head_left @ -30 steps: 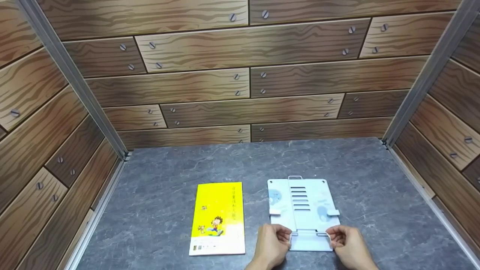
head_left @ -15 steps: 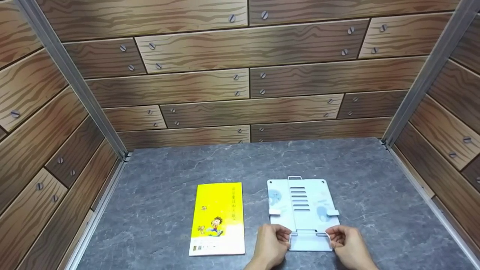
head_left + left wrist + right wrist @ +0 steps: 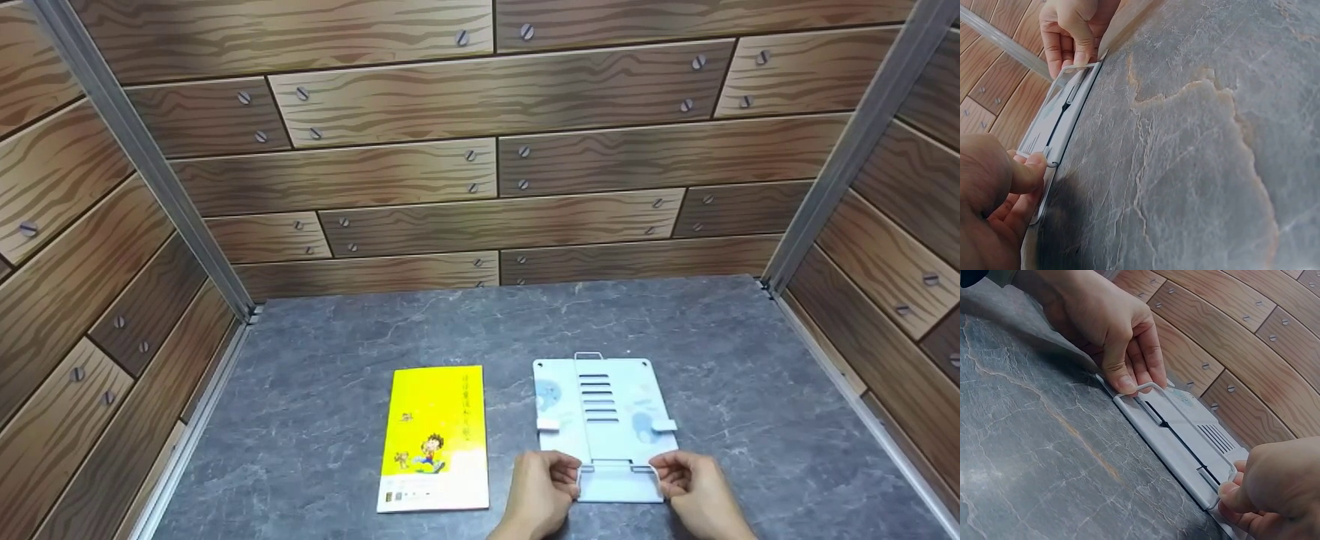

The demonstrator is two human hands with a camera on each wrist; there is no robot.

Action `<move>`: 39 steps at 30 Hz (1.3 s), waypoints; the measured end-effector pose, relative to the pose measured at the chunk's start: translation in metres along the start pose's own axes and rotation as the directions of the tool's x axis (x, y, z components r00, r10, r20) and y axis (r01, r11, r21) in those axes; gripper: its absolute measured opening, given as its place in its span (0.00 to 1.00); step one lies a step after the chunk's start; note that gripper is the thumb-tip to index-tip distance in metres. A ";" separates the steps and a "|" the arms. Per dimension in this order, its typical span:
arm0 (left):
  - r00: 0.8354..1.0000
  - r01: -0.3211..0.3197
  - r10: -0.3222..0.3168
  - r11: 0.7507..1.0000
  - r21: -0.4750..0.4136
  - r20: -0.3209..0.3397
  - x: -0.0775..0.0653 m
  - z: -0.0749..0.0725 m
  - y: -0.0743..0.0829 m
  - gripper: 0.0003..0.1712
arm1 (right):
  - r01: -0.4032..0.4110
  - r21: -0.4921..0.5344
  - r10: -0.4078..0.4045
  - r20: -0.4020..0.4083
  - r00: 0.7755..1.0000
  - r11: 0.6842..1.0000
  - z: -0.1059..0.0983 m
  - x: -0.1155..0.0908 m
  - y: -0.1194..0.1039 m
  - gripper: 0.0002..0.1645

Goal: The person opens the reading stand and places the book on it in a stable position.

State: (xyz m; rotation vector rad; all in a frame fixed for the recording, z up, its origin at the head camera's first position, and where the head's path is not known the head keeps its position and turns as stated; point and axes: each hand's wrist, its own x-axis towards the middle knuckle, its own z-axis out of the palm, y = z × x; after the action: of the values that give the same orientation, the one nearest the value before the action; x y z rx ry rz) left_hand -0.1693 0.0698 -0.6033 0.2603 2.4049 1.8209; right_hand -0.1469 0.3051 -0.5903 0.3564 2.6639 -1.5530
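A pale bookstand lies flat on the table, with a row of slots, faint blue prints and two white side clips. My left hand pinches the left end of its thin wire bracket between thumb and fingers. At the other end, my right hand pinches the same bracket. In both wrist views the wire spans from one hand to the other above the stand's hinged lower flap. Left of the stand, untouched, lies a yellow book with a cartoon child on its cover.
The grey marbled table is enclosed by a wood-print back wall and side walls. Metal rails run along the corners. A small wire loop sticks out past the stand's far edge.
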 end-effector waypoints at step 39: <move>0.998 -0.044 0.047 0.998 0.054 -0.046 0.011 -0.018 0.017 0.08 | 0.096 0.108 -0.101 0.045 0.994 0.990 -0.026 0.006 -0.011 0.16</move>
State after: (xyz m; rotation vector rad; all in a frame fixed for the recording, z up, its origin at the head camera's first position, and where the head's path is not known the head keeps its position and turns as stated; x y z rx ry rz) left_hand -0.1824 0.0594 -0.5819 0.2822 2.5023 1.8034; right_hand -0.1531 0.3231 -0.5687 0.1891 2.6051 -1.7110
